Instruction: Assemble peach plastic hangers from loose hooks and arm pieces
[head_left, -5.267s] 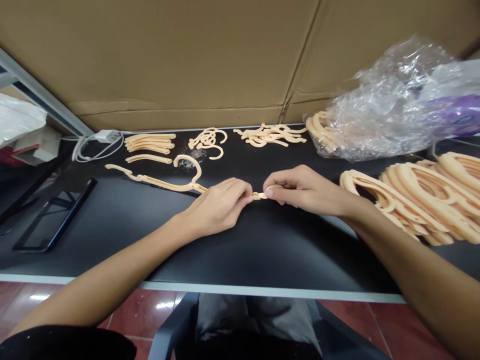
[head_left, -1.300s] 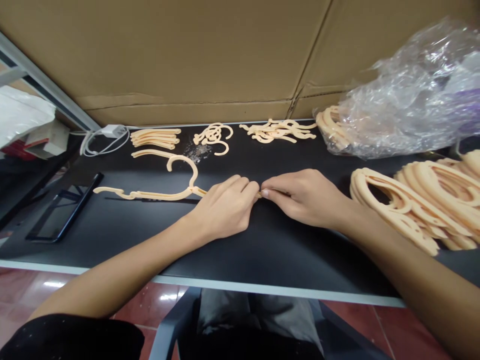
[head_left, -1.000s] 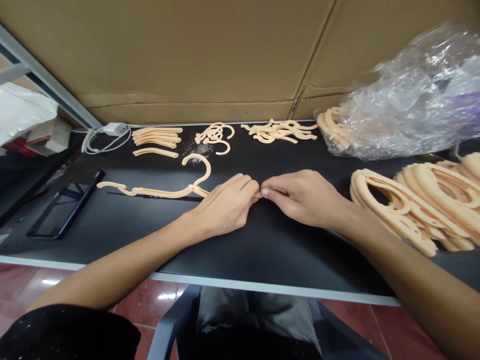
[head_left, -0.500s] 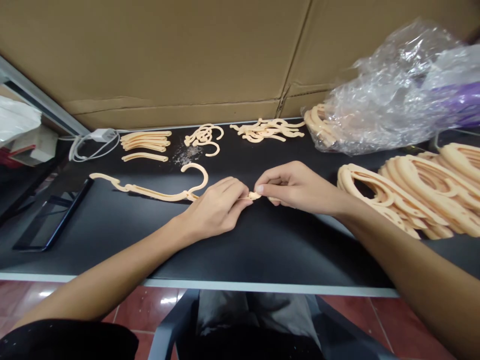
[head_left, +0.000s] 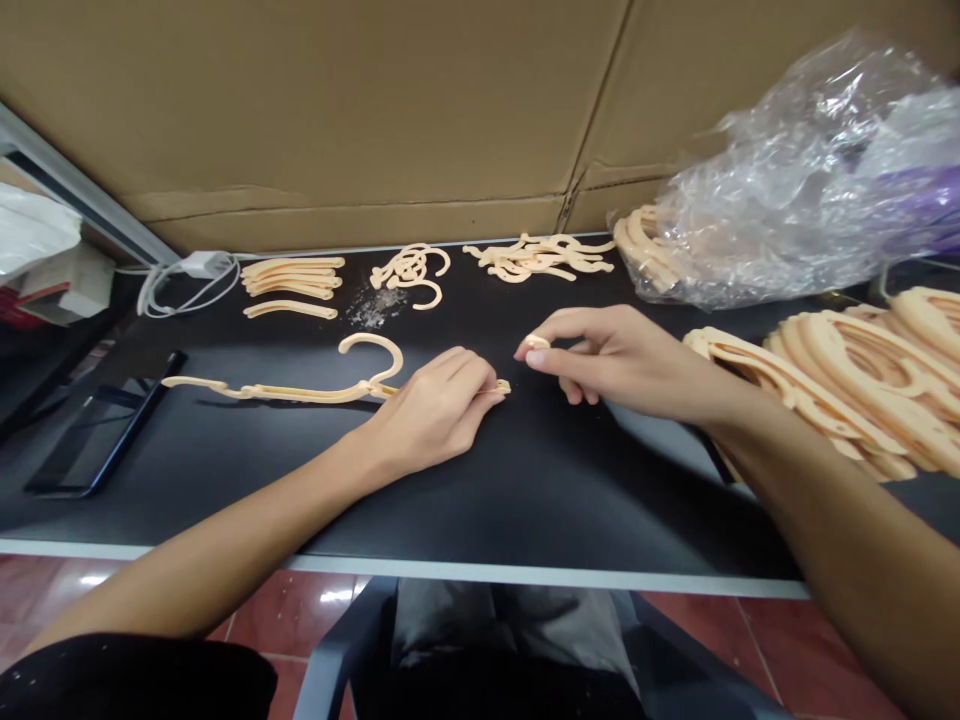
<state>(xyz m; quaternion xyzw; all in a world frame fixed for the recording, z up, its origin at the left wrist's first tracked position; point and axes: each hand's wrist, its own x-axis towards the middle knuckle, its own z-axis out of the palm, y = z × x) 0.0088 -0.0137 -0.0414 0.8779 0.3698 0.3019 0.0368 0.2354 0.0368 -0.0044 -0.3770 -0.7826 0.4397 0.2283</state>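
Observation:
A beige plastic clothes hanger (head_left: 304, 393) lies across the black tabletop, its hook up and its left arm jointed. My left hand (head_left: 439, 412) is closed around its right arm, and the arm's tip shows just past my fingertips. To the right, slightly above the table, my right hand (head_left: 611, 358) pinches a small beige hanger piece (head_left: 537, 342) between thumb and fingers. Most of that piece is hidden by the hand. A gap separates it from the hanger's tip.
At the back lie straight hanger bars (head_left: 292, 275), hooks (head_left: 411, 268) and curved end pieces (head_left: 540, 258). Stacked hangers (head_left: 847, 370) and a clear plastic bag (head_left: 780, 200) fill the right side. A phone (head_left: 101, 430) and white cable (head_left: 184, 285) sit at left.
My right hand has pulled away from the hanger's right tip, rightward and up, with the small piece pinched. The hanger's hook and left end have shifted slightly left in my left hand.

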